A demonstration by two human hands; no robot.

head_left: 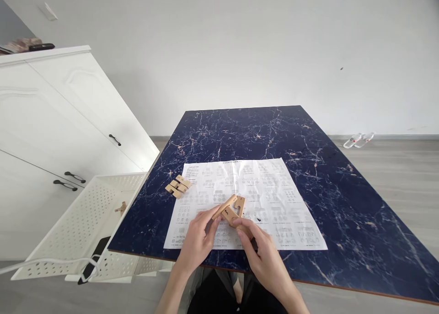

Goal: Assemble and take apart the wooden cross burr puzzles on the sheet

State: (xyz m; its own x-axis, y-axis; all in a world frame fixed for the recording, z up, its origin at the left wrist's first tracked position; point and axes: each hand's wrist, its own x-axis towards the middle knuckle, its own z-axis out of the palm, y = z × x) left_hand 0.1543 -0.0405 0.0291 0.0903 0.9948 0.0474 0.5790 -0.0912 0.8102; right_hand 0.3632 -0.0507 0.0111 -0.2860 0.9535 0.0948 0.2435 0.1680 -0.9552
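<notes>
The notched wooden pieces [230, 212] are at lower centre of the frame, tilted against one another above the printed sheet [302, 234]. The left hand [199, 235] pinches the long one between thumb and fingers; the right hand [261, 250] has its fingertips closed on the near side of the group. The pieces look only loosely joined—uneven pressure from either side could make one slip, and forcing a notch at an angle might chip its edge. Fingers cover part of the joint, so its fit is hard to judge. The sheet is creased, and a dragging wrist could shift it, carrying the wooden cluster [178, 186] that overlaps its left edge. Left of the dark table [240, 135], a white basket [41, 250] holds another wooden piece [121, 208]; a cable [51, 260] crosses at lower left—a possible snag.
</notes>
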